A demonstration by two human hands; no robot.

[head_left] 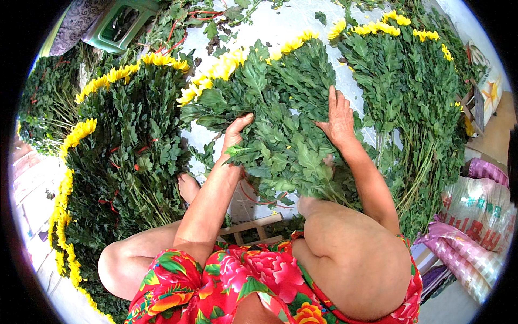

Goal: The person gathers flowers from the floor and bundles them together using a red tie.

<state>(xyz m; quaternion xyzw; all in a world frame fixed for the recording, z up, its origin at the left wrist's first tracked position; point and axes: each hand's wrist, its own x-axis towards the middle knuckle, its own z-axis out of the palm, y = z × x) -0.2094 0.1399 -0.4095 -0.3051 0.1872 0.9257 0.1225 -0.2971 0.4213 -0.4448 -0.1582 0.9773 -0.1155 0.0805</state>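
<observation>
A flat, fanned bunch of yellow chrysanthemums (279,93) lies in front of me, its flower heads (224,67) lined up along the far edge and its leafy stems pointing back at me. At the bunch's left side is my left hand (238,130), thumb over the leaves; its fingers are hidden beneath them. My right hand (339,117) rests against the right edge, fingers stretched out and thumb apart, touching the foliage. A red tie (263,200) lies on the floor under the near stems.
More chrysanthemum bunches lie on my left (129,141) and right (404,101). A green plastic stool (117,28) stands at the upper left. At the right are a clear plastic sack (477,210) with writing and pink wrapped rolls (465,251). Loose leaves and red ties lie beyond the bunches.
</observation>
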